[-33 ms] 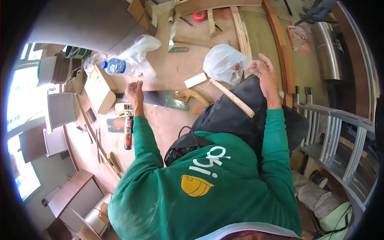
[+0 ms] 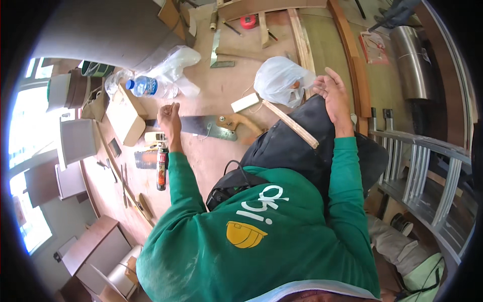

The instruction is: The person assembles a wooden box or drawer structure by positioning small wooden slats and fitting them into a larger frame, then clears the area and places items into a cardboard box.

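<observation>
My left hand [image 2: 169, 120] is held over the blade of a handsaw [image 2: 209, 127] with a wooden handle. Its fingers are curled together, and whatever may be between them is hidden. To the right, my right hand [image 2: 332, 95] is raised above my knee beside a white plastic bag [image 2: 282, 80]; its fingers are bent loosely and apart. Across my dark trousers lies a thin wooden stick [image 2: 291, 124]. Between the bag and the saw is a white rectangular block [image 2: 245, 103] with a thin string near it. A spray-type can [image 2: 161, 168] is beside my left forearm.
A water bottle [image 2: 143, 86] and clear plastic [image 2: 176, 65] are at far left. Beyond lie a metal square [image 2: 216, 50], a red tape measure [image 2: 248, 21] and wooden strips [image 2: 300, 40]. An aluminium ladder [image 2: 422, 146] and metal cylinder [image 2: 412, 63] are on the right.
My left hand has drawn very slightly nearer to me. My right hand and the things around it look the same.
</observation>
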Tool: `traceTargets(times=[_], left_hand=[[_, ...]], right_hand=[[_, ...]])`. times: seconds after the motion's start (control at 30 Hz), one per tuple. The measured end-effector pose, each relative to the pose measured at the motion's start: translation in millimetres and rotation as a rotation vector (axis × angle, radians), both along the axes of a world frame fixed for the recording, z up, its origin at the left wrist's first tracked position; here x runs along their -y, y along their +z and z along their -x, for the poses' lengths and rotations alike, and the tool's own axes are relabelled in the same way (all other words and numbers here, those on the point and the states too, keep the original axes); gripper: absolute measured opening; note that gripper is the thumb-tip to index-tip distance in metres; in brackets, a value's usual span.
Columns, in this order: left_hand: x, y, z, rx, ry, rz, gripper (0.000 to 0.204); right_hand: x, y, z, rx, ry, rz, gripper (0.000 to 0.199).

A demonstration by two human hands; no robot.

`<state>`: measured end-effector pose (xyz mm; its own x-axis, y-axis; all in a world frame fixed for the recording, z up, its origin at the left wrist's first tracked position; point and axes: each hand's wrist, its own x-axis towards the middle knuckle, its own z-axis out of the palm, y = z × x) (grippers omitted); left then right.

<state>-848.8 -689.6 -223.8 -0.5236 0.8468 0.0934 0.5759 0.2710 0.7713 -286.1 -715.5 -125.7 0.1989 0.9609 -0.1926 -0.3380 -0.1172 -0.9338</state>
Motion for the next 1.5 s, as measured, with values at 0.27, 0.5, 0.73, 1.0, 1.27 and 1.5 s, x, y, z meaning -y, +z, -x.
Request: traceTargets(times=[0.27,0.5,0.73,1.0,1.27,1.5], left_hand=[[12.2,158.4,-302.3,0.145,-1.220,-0.107,0.023],[-57.9,71.1,-377.8,-0.843,-1.246,-0.138,0.023],[-81.8,70.4,-319.5,-0.840,-0.890,-0.146,0.020],[-75.2,72.0,-241.5,-0.472,-0.686,-0.227,0.020],[-212.3,18.7,-238.7,-0.593,-0.849,-0.229,0.029],[-286.0,-16.0,-296.8,-0.721,-0.942,0.045,0.036]], right_hand=[[-0.3,-0.8,2.8,0.004,0.003,-0.009,0.048],[14.9,-0.3,5.5,0.063,-0.066,-0.087,0.045],[16.1,-3.6,-2.9,-0.182,-0.071,-0.120,0.044],[21.6,-1.1,-3.9,-0.188,-0.065,-0.121,0.045],[20.3,-1.8,-4.1,-0.077,-0.040,-0.071,0.047],[9.6,-7.7,-18.1,-0.195,-0.083,-0.020,0.044]])
